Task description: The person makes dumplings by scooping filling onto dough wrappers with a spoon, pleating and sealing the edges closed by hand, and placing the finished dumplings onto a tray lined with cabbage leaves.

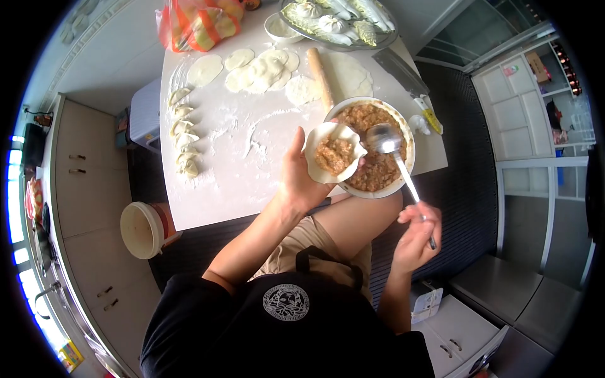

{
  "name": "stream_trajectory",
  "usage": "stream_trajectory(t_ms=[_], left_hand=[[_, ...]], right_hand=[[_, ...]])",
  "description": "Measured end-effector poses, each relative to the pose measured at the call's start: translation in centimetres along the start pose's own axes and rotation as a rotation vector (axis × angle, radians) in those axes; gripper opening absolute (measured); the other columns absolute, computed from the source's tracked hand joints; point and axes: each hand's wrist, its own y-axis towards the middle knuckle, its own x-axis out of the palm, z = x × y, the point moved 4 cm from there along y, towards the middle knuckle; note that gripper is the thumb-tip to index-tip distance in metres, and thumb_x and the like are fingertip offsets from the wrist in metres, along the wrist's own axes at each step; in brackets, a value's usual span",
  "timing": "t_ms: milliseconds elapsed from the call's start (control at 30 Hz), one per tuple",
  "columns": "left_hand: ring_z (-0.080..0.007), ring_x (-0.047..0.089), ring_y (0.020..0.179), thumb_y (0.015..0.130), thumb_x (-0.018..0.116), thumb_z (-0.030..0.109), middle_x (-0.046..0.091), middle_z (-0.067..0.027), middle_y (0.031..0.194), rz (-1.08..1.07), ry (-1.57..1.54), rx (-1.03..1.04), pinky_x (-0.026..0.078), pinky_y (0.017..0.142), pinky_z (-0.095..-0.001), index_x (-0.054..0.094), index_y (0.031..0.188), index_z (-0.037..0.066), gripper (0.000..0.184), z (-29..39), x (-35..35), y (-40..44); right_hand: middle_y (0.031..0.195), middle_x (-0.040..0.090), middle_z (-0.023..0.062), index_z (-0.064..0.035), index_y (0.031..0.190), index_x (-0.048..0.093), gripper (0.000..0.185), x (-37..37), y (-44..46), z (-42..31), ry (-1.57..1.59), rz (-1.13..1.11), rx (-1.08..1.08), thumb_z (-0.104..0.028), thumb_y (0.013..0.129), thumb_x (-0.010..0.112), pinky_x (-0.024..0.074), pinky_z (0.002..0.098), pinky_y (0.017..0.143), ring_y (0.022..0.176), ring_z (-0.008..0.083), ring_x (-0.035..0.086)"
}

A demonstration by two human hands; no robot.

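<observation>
Cupped in my left hand [300,175] is a round dough wrapper [319,171] with a heap of brown filling [334,156] in its middle. My right hand [418,237] grips the handle of a metal spoon [406,176], whose bowl end is over the filling in a white bowl [409,157]. That bowl stands at the table's near right edge, partly behind the wrapper. Flat wrappers [265,72] lie overlapping toward the far side, next to a wooden rolling pin [320,79]. A column of folded dumplings [183,140] runs down the left side of the table.
On the white table [233,189] a cleaver [401,72] lies at the right. A tray of leafy greens and buns [340,25], a small bowl [282,30] and an orange-striped bag [200,26] stand at the back. A bucket [141,230] is on the floor at left.
</observation>
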Motion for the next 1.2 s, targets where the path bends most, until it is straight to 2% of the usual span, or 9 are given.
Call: stream_trajectory(t_ms=[100,233,467,500,600,667,733,1033,1200], left_hand=[[-0.0346,0.046,0.13,0.102,0.023,0.056,0.048,-0.016,0.14,0.006,0.007,0.009,0.038,0.109,-0.0565,0.042,0.141,0.007,0.065,0.5,0.6,-1.0],[-0.0372,0.041,0.135,0.1,0.036,0.055,0.041,-0.0171,0.147,-0.013,-0.072,-0.015,0.034,0.112,-0.0572,0.039,0.145,0.011,0.063,1.2,0.7,-2.1],[-0.038,0.041,0.135,0.101,0.035,0.051,0.041,-0.0175,0.148,-0.026,-0.078,-0.036,0.036,0.11,-0.0588,0.038,0.146,0.01,0.061,1.3,2.5,-4.5],[-0.0381,0.041,0.135,0.101,0.035,0.051,0.041,-0.0176,0.148,-0.03,-0.076,-0.043,0.037,0.109,-0.0588,0.038,0.146,0.01,0.061,1.1,2.7,-4.7],[-0.0388,0.042,0.134,0.101,0.035,0.051,0.041,-0.0177,0.148,0.009,-0.067,-0.069,0.037,0.109,-0.0588,0.039,0.146,0.01,0.06,0.4,3.6,-5.3],[-0.0395,0.042,0.134,0.101,0.035,0.052,0.041,-0.0177,0.148,0.04,-0.072,-0.087,0.037,0.109,-0.0586,0.039,0.146,0.011,0.06,-0.3,3.6,-5.6],[-0.0404,0.042,0.133,0.1,0.035,0.053,0.041,-0.0177,0.148,0.052,-0.085,-0.097,0.037,0.109,-0.0582,0.039,0.146,0.013,0.061,-0.7,3.5,-5.8],[-0.0378,0.042,0.134,0.1,0.036,0.054,0.042,-0.0155,0.147,0.094,0.033,0.016,0.034,0.11,-0.0558,0.037,0.148,0.015,0.062,-0.5,2.3,-5.9],[-0.0358,0.043,0.134,0.1,0.034,0.054,0.043,-0.0156,0.147,0.073,0.08,0.02,0.035,0.109,-0.0539,0.037,0.147,0.014,0.062,-0.7,2.6,-5.9]], right_hand=[[0.094,0.063,0.014,0.0097,0.106,0.063,0.019,-0.5,1.1,1.4,-0.388,-0.113,0.019,0.003,0.096,0.049,0.0521,0.0288,0.067,0.076,0.0172,0.062],[0.097,0.065,0.0139,0.0026,0.106,0.067,0.017,-1.0,0.0,4.2,-0.614,-0.312,0.09,-0.004,0.092,0.06,0.0526,0.0337,0.071,0.084,0.0244,0.065],[0.101,0.065,0.0132,0.0001,0.108,0.067,0.024,-1.8,-0.5,2.0,-0.752,-0.22,0.169,-0.012,0.087,0.069,0.052,0.0339,0.074,0.086,0.0238,0.064],[0.105,0.065,0.015,0.0023,0.109,0.066,0.022,-1.3,-0.2,1.1,-0.854,-0.21,-0.025,-0.007,0.089,0.065,0.0522,0.0363,0.078,0.092,0.0277,0.064],[0.092,0.067,0.0128,0.0002,0.094,0.066,0.016,1.1,0.5,-1.1,-0.618,-0.157,-0.159,0.0,0.08,0.073,0.0517,0.0333,0.074,0.082,0.026,0.064],[0.084,0.064,0.0106,-0.0001,0.085,0.063,0.015,3.0,0.2,-1.1,-0.376,-0.248,-0.086,0.003,0.077,0.076,0.0502,0.0291,0.064,0.072,0.0214,0.063],[0.085,0.064,0.0101,-0.0002,0.087,0.063,0.016,4.3,-0.2,-1.0,-0.364,-0.36,-0.127,0.004,0.077,0.075,0.0505,0.0285,0.063,0.07,0.0195,0.062],[0.097,0.065,0.011,-0.0011,0.107,0.06,0.036,6.7,-1.5,-0.2,-0.296,-0.328,-0.072,0.002,0.076,0.077,0.0517,0.0272,0.063,0.073,0.0172,0.061],[0.097,0.064,0.0105,-0.0012,0.107,0.06,0.037,6.9,-2.0,0.3,-0.24,-0.297,-0.036,0.001,0.075,0.078,0.0509,0.0266,0.062,0.074,0.0165,0.061]])
